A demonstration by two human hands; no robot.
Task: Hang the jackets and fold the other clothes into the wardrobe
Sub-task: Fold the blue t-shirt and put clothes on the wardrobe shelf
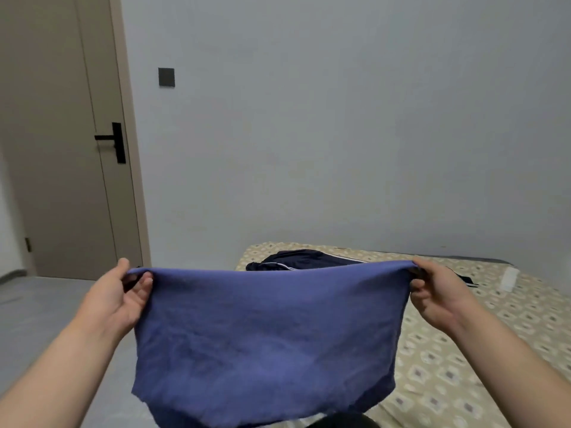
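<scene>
A purple-blue garment (268, 332) hangs spread out in the air in front of me, above the near edge of the bed. My left hand (120, 298) pinches its upper left corner between thumb and fingers. My right hand (432, 291) grips the upper right corner. The cloth's top edge sags slightly between the two hands. Behind it, a dark navy garment with white stripes (306, 260) lies crumpled on the bed; its lower part is hidden by the held cloth.
The bed (463, 350) has a beige patterned cover and fills the right foreground. A white oblong object (509, 281) lies on it near the wall. A closed door (61, 143) with a black handle stands at the left. Grey floor (40, 304) lies left of the bed.
</scene>
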